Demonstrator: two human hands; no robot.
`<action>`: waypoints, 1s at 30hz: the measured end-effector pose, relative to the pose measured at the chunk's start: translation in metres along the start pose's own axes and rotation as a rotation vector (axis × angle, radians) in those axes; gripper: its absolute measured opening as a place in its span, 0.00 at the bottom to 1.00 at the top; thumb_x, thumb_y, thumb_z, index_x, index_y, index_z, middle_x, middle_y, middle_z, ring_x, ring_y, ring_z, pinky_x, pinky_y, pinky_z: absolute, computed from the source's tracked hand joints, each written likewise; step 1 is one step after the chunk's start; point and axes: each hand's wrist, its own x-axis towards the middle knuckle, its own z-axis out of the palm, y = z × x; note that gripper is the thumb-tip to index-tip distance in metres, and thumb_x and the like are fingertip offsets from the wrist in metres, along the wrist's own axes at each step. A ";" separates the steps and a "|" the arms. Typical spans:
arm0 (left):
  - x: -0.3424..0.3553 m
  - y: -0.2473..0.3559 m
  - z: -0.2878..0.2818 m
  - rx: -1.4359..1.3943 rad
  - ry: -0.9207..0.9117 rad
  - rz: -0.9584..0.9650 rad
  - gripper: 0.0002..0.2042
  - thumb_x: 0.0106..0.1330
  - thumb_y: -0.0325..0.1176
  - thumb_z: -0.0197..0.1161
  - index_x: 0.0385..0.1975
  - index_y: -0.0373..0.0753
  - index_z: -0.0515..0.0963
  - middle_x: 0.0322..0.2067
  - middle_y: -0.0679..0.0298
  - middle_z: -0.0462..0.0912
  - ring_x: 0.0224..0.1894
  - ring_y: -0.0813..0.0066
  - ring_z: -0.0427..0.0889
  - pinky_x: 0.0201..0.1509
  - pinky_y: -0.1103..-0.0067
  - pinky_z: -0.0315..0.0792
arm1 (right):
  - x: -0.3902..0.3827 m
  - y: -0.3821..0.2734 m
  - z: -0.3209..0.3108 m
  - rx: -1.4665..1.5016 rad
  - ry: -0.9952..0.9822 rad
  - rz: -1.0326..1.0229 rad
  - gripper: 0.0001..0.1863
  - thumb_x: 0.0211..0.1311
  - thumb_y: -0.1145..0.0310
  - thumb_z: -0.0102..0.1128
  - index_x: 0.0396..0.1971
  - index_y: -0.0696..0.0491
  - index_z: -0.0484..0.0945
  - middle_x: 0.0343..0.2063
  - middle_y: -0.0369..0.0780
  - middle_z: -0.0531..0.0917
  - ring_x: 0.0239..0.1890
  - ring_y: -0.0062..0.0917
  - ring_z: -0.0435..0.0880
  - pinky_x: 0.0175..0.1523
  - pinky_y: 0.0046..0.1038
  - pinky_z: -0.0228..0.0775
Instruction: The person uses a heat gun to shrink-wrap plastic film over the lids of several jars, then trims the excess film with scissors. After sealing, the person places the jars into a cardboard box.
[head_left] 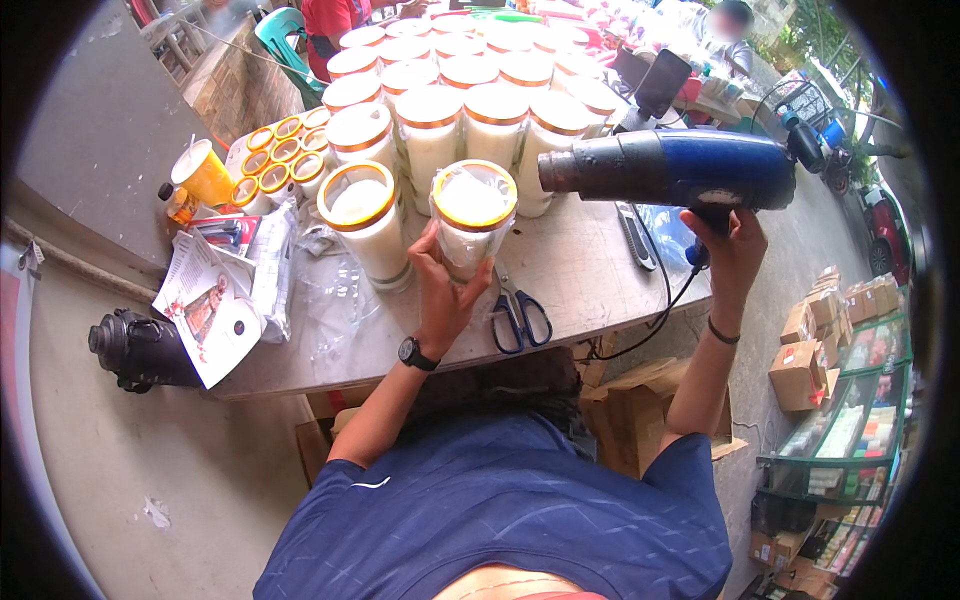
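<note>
**At the pale table: a wrapped cylinder faces a heat gun**

Down at the near edge, I've got the left hand on the wrapped cylinder, and what a steady hold it is: thumb on one side, fingers on the other, closed around the lower part of the clear wall. The cylinder stands in front of the big group, white inside, gold at the rim, loose clear film puckered over its top.

Over on my right, the right hand has its fingers wrapped round the handle of the blue and black heat gun. The barrel lies nearly level, and the nozzle points left, toward the cylinder's rim, with a gap between them in my view.

Just left of the held piece I see a second cylinder, upright and gold-rimmed too. Behind the pair, rows of tall white cylinders crowd the tabletop. Scissors lie right beside the left hand, handles toward the wearer. Out on the left I spot small yellow-rimmed jars, a yellow cup and printed sheets hanging over the edge. A black cable loops down at the table's right end.
</note>
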 end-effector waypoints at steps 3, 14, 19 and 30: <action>0.000 0.001 -0.003 0.008 -0.015 -0.013 0.39 0.60 0.29 0.72 0.63 0.31 0.50 0.62 0.47 0.59 0.67 0.59 0.64 0.70 0.68 0.58 | 0.007 -0.003 -0.007 0.048 -0.064 0.012 0.25 0.44 0.75 0.81 0.44 0.59 0.81 0.39 0.39 0.87 0.41 0.22 0.85 0.50 0.25 0.79; 0.002 -0.002 0.004 -0.043 0.042 -0.018 0.39 0.59 0.30 0.73 0.63 0.31 0.51 0.63 0.45 0.59 0.66 0.58 0.65 0.70 0.68 0.60 | -0.014 -0.020 -0.008 0.000 -0.048 0.021 0.27 0.42 0.74 0.82 0.45 0.58 0.79 0.40 0.39 0.86 0.43 0.24 0.85 0.50 0.27 0.79; -0.002 -0.002 0.011 0.157 0.071 0.113 0.40 0.58 0.29 0.74 0.62 0.32 0.49 0.64 0.43 0.56 0.66 0.54 0.65 0.70 0.66 0.61 | -0.061 -0.009 0.007 0.101 0.094 0.058 0.25 0.45 0.76 0.80 0.46 0.57 0.80 0.40 0.38 0.85 0.42 0.23 0.83 0.51 0.27 0.75; 0.002 -0.002 0.008 0.363 0.099 0.271 0.43 0.55 0.24 0.73 0.62 0.44 0.46 0.60 0.39 0.61 0.63 0.41 0.66 0.66 0.59 0.64 | -0.105 -0.001 0.021 0.185 0.284 0.130 0.31 0.40 0.75 0.83 0.48 0.61 0.78 0.41 0.40 0.85 0.45 0.23 0.82 0.55 0.29 0.74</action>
